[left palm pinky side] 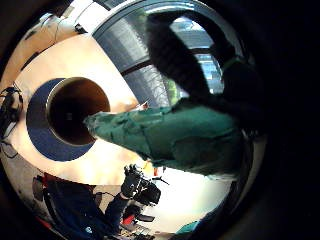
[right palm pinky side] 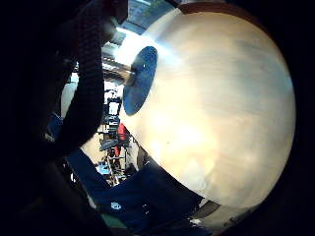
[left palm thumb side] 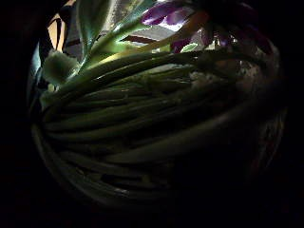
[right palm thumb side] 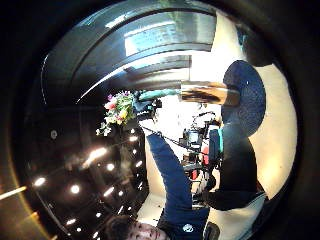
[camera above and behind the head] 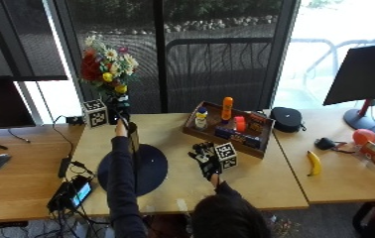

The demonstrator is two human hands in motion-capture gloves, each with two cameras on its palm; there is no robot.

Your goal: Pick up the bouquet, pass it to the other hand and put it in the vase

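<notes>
Outside view, near to far: person's head at lower edge, both sleeves reaching up over a light wood table (camera above and behind the head: 267,173). R hand (camera above and behind the head: 207,159) hovers just above the table, right of a round dark-blue mat (camera above and behind the head: 149,168); fingers look relaxed and hold nothing, though they're small here, so prob. loosely curled at most. In the R little-finger palm view one dark finger (right palm pinky side: 88,93) hangs curved w/ nothing in it, mat (right palm pinky side: 140,78) beyond.

L arm is stretched up and forward; L hand (camera above and behind the head: 117,110) grips the bouquet (camera above and behind the head: 107,67) by its stems, blooms up, red, yellow and white, held over the mat area. Vase (camera above and behind the head: 134,141) stands on the mat, right below the hand. L little-finger palm view looks straight down into the vase mouth (left palm pinky side: 77,111), w/ the green wrapped stem end (left palm pinky side: 165,137) above it and not yet inside. L thumb-side view is filled w/ green stems (left palm thumb side: 142,118) across the palm, a purple bloom (left palm thumb side: 164,12) at one end.

Farther back: wooden tray (camera above and behind the head: 204,133) w/ bottles, black pouch (camera above and behind the head: 286,119), banana (camera above and behind the head: 314,162) at right, phone (camera above and behind the head: 82,192) at left, window behind.
</notes>
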